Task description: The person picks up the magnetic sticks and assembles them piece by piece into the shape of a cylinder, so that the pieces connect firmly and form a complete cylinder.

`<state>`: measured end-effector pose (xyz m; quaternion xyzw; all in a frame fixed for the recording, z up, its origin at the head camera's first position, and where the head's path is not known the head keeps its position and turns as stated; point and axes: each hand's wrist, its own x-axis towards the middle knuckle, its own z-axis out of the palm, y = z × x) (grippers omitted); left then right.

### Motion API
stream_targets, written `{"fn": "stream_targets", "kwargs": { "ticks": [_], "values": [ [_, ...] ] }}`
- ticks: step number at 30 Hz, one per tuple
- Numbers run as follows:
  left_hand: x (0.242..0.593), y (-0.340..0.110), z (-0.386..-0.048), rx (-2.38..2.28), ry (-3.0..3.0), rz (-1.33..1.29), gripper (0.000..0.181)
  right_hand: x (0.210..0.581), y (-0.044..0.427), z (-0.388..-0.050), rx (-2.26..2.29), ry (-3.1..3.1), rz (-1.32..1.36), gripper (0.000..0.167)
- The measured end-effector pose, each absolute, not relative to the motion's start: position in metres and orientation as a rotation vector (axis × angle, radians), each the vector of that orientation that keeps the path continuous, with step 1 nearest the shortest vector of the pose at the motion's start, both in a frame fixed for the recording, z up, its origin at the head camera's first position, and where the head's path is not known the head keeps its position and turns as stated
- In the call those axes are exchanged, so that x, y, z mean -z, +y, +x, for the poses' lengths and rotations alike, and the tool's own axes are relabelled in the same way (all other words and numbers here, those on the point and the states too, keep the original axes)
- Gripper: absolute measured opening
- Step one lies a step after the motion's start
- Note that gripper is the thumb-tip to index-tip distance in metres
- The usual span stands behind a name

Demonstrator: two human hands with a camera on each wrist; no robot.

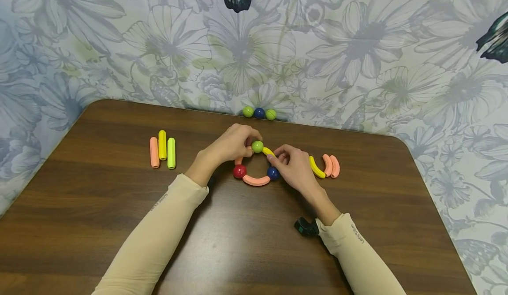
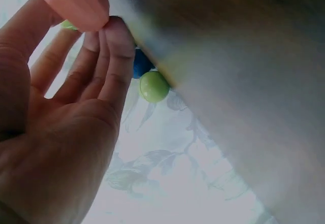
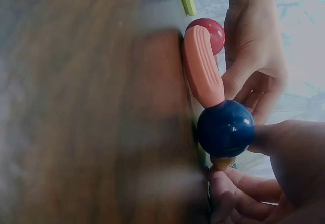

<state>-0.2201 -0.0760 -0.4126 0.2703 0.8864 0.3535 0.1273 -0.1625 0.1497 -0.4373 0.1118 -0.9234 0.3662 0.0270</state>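
Observation:
A ring of balls joined by curved rods lies mid-table. It has a green ball (image 1: 257, 146) at the top, a red ball (image 1: 240, 171) at left, a blue ball (image 1: 273, 173) at right and a salmon curved rod (image 1: 255, 181) along the bottom. My left hand (image 1: 232, 144) holds the ring's left salmon curved rod (image 2: 78, 3) between thumb and fingers, beside the green ball. With thumb and fingers, my right hand (image 1: 294, 167) pinches the yellow curved rod (image 1: 268, 151) between the green and blue balls. That hand hides the rod's lower part in the head view.
To the left lie three straight rods: salmon (image 1: 155, 153), yellow (image 1: 162, 145) and lime (image 1: 171, 153). Right of the ring are a yellow curved rod (image 1: 316, 168) and two salmon curved rods (image 1: 335, 166). Two green balls (image 1: 271, 114) flank a blue ball (image 1: 259, 113) at the back edge by the wall.

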Motion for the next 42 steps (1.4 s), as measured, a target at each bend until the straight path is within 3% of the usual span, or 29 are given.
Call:
{"fn": "stream_targets", "kwargs": {
  "ticks": [5, 14, 24, 42],
  "values": [
    [0.413, -0.072, -0.219, -1.045, 2.594, 0.86, 0.036, 0.439, 0.147, -0.172, -1.186, -2.802, 0.396, 0.023],
    [0.413, -0.072, -0.222, -1.077, 2.647, 0.849, 0.025, 0.437, 0.141, -0.196, -1.285, -2.782, 0.616, 0.038],
    [0.411, -0.084, -0.226, -0.995, 2.775, 0.849, 0.018, 0.444, 0.14, -0.191, -1.309, -2.743, 0.537, 0.029],
    [0.38, -0.176, -0.211, -0.932, 3.033, 0.572, 0.01, 0.451, 0.145, -0.188, -1.289, -2.679, 0.442, 0.025]
  ]
}}
